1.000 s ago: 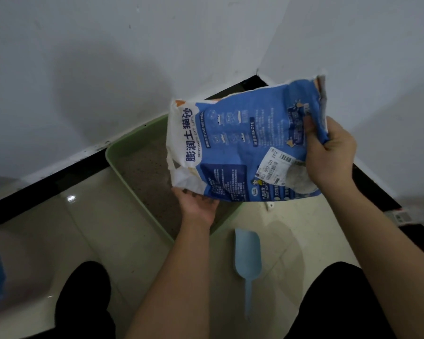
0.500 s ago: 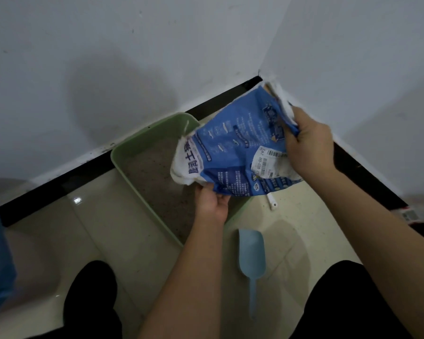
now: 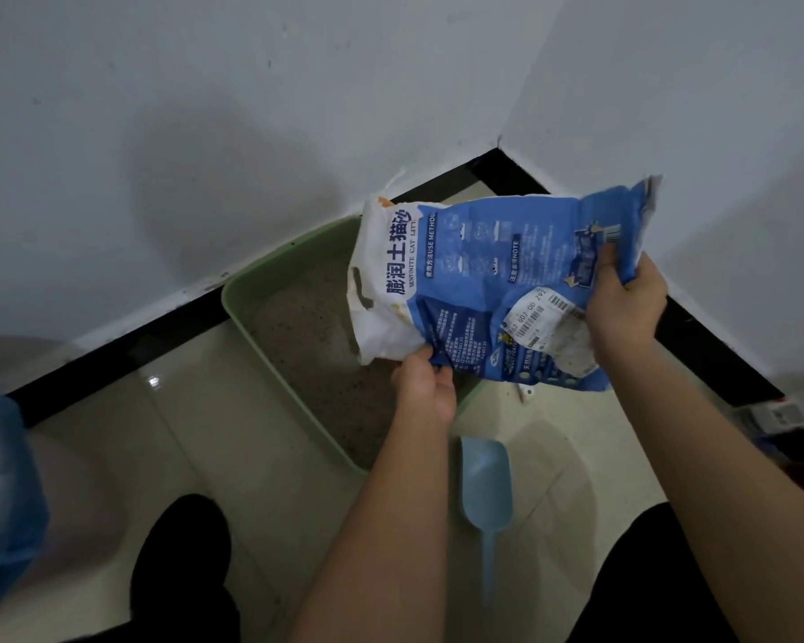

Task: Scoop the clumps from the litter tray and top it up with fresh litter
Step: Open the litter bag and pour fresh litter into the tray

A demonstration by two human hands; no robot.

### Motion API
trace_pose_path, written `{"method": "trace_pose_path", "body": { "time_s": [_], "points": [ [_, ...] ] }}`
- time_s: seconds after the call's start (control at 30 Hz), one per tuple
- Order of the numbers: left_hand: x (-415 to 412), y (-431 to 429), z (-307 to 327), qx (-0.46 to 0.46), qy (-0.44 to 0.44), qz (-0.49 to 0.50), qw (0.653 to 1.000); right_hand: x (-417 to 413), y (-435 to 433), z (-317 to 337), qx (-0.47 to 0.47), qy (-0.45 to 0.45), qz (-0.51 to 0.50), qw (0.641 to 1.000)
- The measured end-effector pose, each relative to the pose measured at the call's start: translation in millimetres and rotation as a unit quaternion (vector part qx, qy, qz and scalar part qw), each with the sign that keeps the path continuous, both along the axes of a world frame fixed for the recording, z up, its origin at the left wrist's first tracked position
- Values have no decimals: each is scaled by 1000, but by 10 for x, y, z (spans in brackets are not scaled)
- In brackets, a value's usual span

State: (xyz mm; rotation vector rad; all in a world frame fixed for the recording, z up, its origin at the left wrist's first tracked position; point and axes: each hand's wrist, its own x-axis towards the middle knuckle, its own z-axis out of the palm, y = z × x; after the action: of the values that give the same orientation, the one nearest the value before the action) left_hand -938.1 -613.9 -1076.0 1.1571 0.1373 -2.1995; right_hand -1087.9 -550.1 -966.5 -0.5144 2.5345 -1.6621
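Note:
A blue and white bag of cat litter (image 3: 474, 280) is held on its side over the green litter tray (image 3: 270, 271), which stands in the room's corner and holds grey litter (image 3: 307, 331). My left hand (image 3: 425, 387) grips the bag's lower edge near its white end. My right hand (image 3: 623, 308) grips the blue end at the right. A light blue scoop (image 3: 486, 484) lies on the floor just in front of the tray, between my arms. The bag hides the tray's right part.
White walls with a black skirting (image 3: 135, 331) meet behind the tray. A blue plastic bag (image 3: 1, 494) sits at the left edge. A small white piece (image 3: 525, 394) lies on the tiles right of the tray. Some clutter (image 3: 780, 415) lies at the right edge.
The bag, crumpled and tilted half a second ago, has been spread out flat and wide again over the tray. My right hand moved to the right with the blue end.

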Motion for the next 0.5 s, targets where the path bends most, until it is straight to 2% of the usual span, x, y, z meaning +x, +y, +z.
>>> {"method": "trace_pose_path", "body": {
  "time_s": [0.13, 0.23, 0.5],
  "points": [
    [26, 64, -64, -14, -44, -49, 998, -38, -1, -52, -30, -60, -22, 998],
    [84, 151, -59, 10, -22, -82, 996, -43, -3, -77, -20, -88, -21, 996],
    [110, 187, -96, 10, -4, -39, 999, -54, -42, -58, 5, -106, -11, 994]
  ]
}}
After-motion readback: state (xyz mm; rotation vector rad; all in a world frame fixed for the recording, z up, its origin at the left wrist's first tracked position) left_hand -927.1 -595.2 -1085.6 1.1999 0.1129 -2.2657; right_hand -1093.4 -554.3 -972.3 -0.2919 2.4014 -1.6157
